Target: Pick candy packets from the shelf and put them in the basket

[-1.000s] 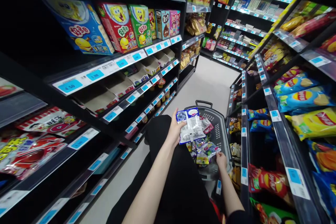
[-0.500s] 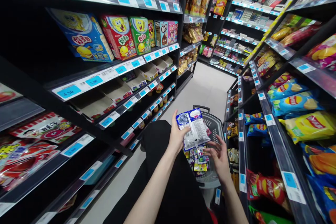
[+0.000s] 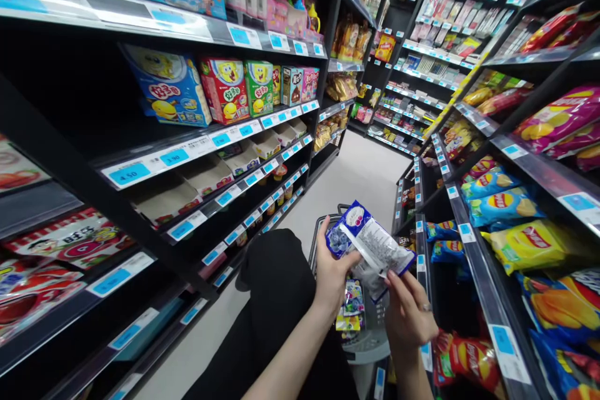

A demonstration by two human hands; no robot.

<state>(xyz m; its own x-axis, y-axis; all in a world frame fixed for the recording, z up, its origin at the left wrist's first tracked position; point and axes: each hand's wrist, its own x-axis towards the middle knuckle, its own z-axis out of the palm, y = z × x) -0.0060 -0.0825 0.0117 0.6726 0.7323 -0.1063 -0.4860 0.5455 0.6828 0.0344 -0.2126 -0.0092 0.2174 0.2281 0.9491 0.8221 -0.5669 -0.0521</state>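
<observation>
A blue and silver snack packet with a blueberry picture is held up, its printed back towards me. My left hand grips its left side, thumb lying across the face. With fingers and thumb my right hand pinches the lower right edge; a ring shows on one finger. Below the packet stands a grey shopping basket, partly covered by my hands and the packet. Small colourful packets lie inside it.
On the left, a shelf carries snack boxes above open cartons. Crisp bags fill the right-hand shelves. My black-clad knee is beside the basket. A pale floor runs to shelves at the aisle's end.
My right hand has come up from over the basket and taken hold of the packet's edge. The packet has turned clockwise and shifted right. The view has tilted slightly.
</observation>
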